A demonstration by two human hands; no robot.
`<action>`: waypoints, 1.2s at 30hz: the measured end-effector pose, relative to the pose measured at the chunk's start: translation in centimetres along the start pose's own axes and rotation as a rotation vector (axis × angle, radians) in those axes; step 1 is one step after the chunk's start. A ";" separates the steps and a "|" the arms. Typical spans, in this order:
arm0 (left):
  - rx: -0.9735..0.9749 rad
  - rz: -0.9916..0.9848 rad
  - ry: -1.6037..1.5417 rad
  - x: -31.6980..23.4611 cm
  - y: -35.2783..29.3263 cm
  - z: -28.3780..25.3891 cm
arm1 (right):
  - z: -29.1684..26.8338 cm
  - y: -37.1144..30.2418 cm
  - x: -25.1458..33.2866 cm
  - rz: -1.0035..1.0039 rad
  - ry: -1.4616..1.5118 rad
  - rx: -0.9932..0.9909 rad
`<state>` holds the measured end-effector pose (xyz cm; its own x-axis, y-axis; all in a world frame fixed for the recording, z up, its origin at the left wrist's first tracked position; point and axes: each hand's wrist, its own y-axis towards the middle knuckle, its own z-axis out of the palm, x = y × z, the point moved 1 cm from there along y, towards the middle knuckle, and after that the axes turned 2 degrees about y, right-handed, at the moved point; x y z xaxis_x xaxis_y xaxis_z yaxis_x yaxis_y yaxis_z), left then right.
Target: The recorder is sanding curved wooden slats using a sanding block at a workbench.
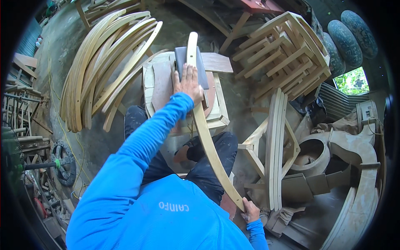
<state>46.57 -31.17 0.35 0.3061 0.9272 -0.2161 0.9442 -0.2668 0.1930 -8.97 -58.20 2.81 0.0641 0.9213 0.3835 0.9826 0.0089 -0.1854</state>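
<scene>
A long curved wooden slat [211, 151] runs from the upper middle down to the lower right across my lap, with small holes near its ends. My left hand [190, 86] lies flat on its upper part, fingers stretched out and pressing. Beneath the slat there is a dark grey rectangular slab [202, 75], resting on a low wooden work stand [156, 79]. The lower end of the slat is gripped by my right hand [251, 211], its fingers closed round the tip.
To the left leans a stack of curved slats [89, 75]. Stacked wooden frames [287, 54] stand at the far right. Nearer, upright slats [275, 150] rest against an angular wooden frame [254, 158]. A curved metal duct [354, 150] stands at the right, and a wheel [63, 163] at the left.
</scene>
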 end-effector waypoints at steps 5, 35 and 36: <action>-0.013 -0.001 -0.075 4.0 9.7 2.1 | -2.2 9.5 1.8 -0.083 0.040 -0.094; 0.151 -0.151 0.132 8.0 19.7 0.0 | -1.3 20.2 3.8 -0.111 0.022 -0.309; 0.156 -0.143 0.120 7.9 18.7 -0.2 | -1.1 16.5 2.8 -0.091 0.040 -0.269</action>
<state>66.64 -28.81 2.44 0.1604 0.9805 -0.1135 0.9870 -0.1596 0.0163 7.59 -55.92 1.79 -0.0252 0.9051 0.4244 0.9952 -0.0174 0.0961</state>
